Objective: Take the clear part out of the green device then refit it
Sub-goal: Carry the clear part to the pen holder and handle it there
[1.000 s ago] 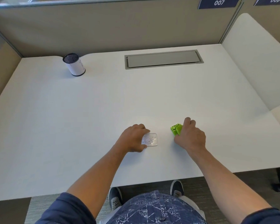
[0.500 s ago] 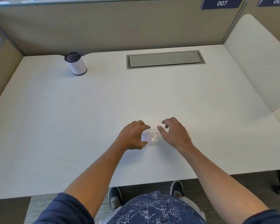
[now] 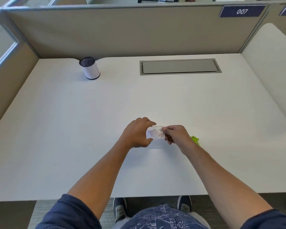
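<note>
A small clear plastic box (image 3: 154,133) with tiny bits inside is held just above the white desk (image 3: 73,129), near its front middle. My left hand (image 3: 137,133) grips its left end, thumb below and fingers on top. My right hand (image 3: 176,134) pinches the box's right end with fingertips. The green device (image 3: 195,140) lies on the desk just right of my right wrist, mostly hidden behind it.
A mesh pen cup (image 3: 89,68) with a white paper wrap stands at the back left. A grey cable hatch (image 3: 180,66) is set into the desk at the back. Partition walls enclose the back and both sides.
My right hand left the green device on the desk, moved left to the clear box and closed its fingertips on the box's right end. My left hand kept hold of the box.
</note>
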Available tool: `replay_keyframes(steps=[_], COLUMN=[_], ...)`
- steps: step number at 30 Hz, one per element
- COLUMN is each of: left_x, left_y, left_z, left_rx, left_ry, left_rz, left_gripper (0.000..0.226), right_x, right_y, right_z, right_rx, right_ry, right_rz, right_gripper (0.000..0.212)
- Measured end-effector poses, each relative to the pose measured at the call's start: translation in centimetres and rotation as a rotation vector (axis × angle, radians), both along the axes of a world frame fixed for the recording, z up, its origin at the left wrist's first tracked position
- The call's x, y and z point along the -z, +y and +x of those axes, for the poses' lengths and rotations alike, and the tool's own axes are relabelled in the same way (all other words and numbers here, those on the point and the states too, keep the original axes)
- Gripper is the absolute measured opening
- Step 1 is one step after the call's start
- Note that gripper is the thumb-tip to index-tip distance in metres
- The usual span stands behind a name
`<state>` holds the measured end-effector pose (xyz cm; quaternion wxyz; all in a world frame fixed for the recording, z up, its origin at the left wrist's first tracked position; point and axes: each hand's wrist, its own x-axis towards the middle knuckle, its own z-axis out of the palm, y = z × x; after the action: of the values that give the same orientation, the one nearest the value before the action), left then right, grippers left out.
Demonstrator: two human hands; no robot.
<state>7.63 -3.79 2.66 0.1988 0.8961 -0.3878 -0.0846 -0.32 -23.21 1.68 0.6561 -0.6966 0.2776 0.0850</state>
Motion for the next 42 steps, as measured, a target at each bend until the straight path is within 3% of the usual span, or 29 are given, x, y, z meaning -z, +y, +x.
replay_keyframes(steps=[9,17,22,42], left_x=[0.5,0.8,1.1,2.9], left_y=[2.8,5.3,6.9,10.5], left_z=[3.5,8.2,12.5,26.9], left_rx=[-0.194,-0.689,-0.974,-1.115], left_ry=[0.033,0.117,0.147,0.205], left_rz=[-0.068,-0.503,-0.639,-0.645], left_gripper=[0.070,0.017,0.010,0.086], right_x=[0.7,1.1,0.6,-1.8], right_y=[1.3,2.4,3.2,9.7], right_z=[4.4,9.2,12.7,27.6], right_rx=[0.037,0.085,0.107,0.117], right_ry=[0.011,0.007,-0.001,-0.041], right_rz=[0.061,0.113,0.138,0.155], right_gripper=[0.019,0.017,0.021,0.015])
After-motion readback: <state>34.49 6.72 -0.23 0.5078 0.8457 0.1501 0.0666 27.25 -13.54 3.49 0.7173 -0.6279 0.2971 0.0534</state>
